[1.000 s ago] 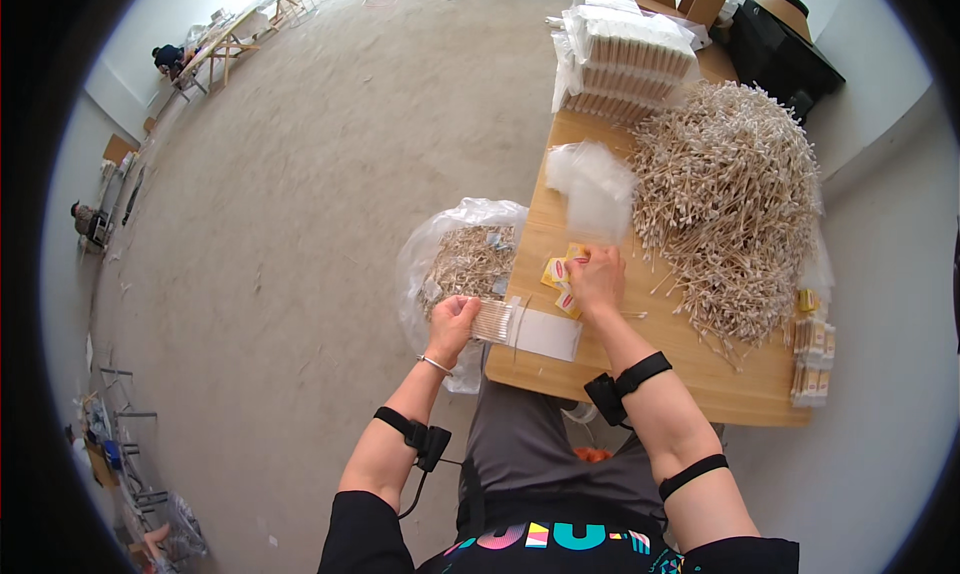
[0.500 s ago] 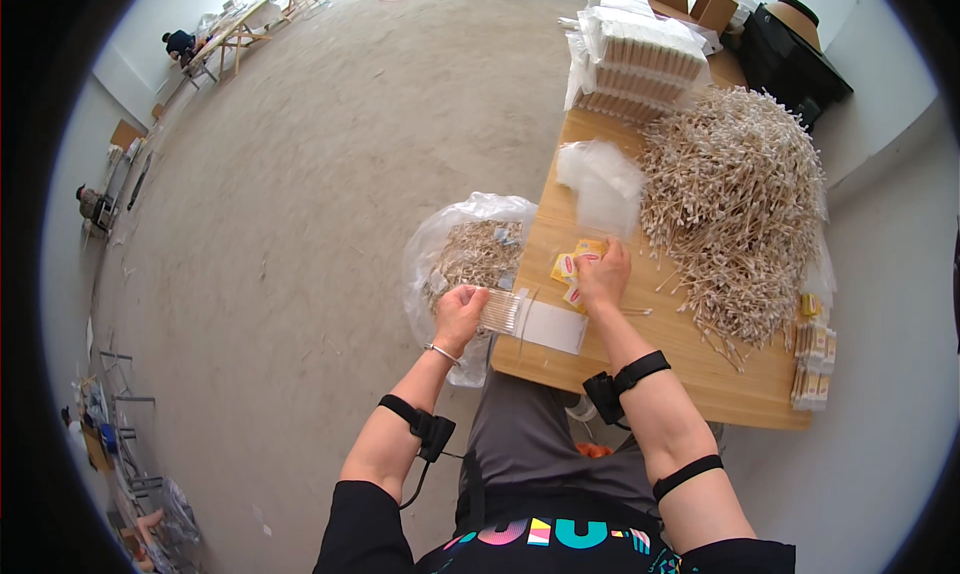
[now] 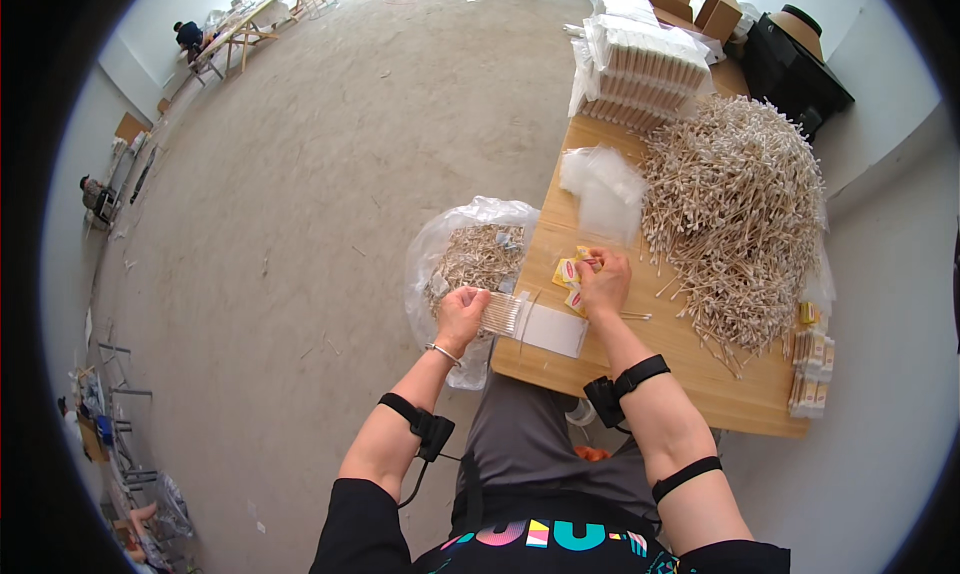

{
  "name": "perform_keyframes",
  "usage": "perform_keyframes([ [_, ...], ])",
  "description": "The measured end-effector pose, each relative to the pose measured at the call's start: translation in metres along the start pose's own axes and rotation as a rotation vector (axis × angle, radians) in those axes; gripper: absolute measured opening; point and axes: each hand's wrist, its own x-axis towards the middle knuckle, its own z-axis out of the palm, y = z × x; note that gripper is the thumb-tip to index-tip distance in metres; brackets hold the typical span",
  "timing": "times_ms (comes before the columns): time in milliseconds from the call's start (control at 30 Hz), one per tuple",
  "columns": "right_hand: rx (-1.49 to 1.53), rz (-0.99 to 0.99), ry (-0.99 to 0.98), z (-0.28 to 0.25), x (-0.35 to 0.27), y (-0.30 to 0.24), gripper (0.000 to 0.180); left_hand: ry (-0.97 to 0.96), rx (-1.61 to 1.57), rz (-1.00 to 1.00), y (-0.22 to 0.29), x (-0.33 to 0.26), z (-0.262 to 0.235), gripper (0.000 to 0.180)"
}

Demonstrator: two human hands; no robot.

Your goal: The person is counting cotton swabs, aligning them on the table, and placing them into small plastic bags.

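My left hand (image 3: 461,316) is closed on a clear packet of cotton swabs (image 3: 502,315) at the table's left edge. The packet's other end meets a flat white card (image 3: 553,331) lying on the wood. My right hand (image 3: 608,284) is bent over a few small yellow-and-white labels (image 3: 568,271), its fingertips pinched on one of them. Beyond that hand lies a stack of clear plastic sleeves (image 3: 612,196). To the right rises a large heap of loose cotton swabs (image 3: 745,224), with a few strays beside my right wrist.
A clear bag (image 3: 420,249) of loose swabs stands left of the table (image 3: 690,384). Wrapped swab bundles (image 3: 645,64) are stacked at the far end, near cardboard boxes (image 3: 718,12) and a black bin (image 3: 795,69). Finished-looking packs (image 3: 812,369) line the right edge. Other people sit far left.
My right hand has drawn slightly toward me, and a label now shows between its fingertips. My left hand keeps its hold on the packet. The whole view has shifted a little.
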Motion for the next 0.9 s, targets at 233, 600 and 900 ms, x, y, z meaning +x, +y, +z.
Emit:
perform_keyframes([
  [233, 0.242, 0.069, 0.039, 0.009, 0.011, 0.023, 0.035, 0.008, 0.015, 0.014, 0.004, 0.001, 0.004, 0.019],
  [600, 0.356, 0.130, -0.095, -0.015, 0.014, 0.027, 0.029, 0.043, 0.042, 0.048, 0.006, 0.001, 0.009, 0.018],
  [900, 0.468, 0.355, -0.752, -0.012, -0.042, -0.035, 0.023, 0.071, 0.090, 0.045, 0.006, -0.001, 0.005, 0.017],
])
